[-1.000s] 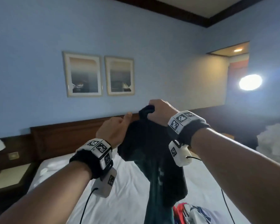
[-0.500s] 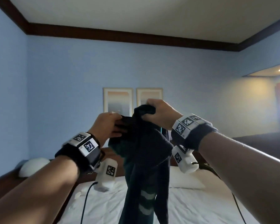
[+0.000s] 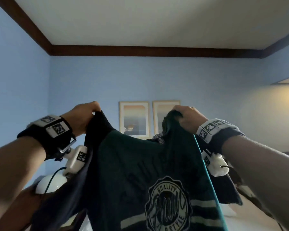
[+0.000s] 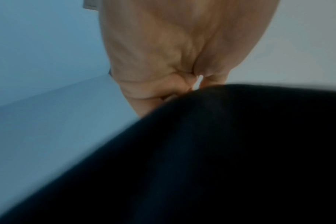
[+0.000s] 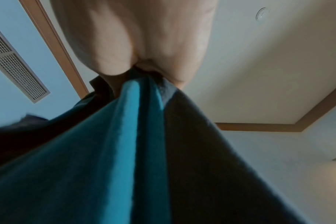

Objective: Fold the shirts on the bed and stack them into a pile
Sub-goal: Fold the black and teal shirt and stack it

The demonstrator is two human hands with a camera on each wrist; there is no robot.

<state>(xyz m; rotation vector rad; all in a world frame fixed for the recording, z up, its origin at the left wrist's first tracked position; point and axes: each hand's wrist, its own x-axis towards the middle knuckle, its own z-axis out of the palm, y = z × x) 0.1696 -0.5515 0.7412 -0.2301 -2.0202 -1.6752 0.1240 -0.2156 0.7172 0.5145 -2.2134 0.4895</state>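
Head view: a dark green shirt (image 3: 140, 172) is held up in the air in front of the blue wall (image 3: 90, 84), spread between two raised hands. The left hand (image 3: 81, 118) is curled round one top corner of the fabric, and the right hand (image 3: 188, 120) is clamped on the other top corner, so that the neckline sags between them. A round white emblem (image 3: 168, 204) with the word QUALITY and pale horizontal stripes is seen on the lower part of the shirt, and a brighter teal edge (image 3: 205, 170) runs down its right side. Marker-tagged wristbands are worn on both wrists. Two framed pictures (image 3: 149, 119) are seen on the wall behind the shirt, partly covered by it, and a white lamp shade (image 3: 45, 184) shows low on the left. A dark wooden trim (image 3: 157, 51) borders the ceiling. A strip of the white bed (image 3: 237, 220) is visible at the lower right, below the hanging cloth. Left wrist view: the left hand (image 4: 173, 53) is seen from below, its fingers closed on a dark fold of the shirt (image 4: 220, 151), which fills the lower frame and is blurred. Right wrist view: the right hand (image 5: 140, 42) is shown gripping bunched fabric, with the shirt (image 5: 86, 166) falling away in teal and dark folds; a ceiling vent (image 5: 15, 66) is seen at the left.
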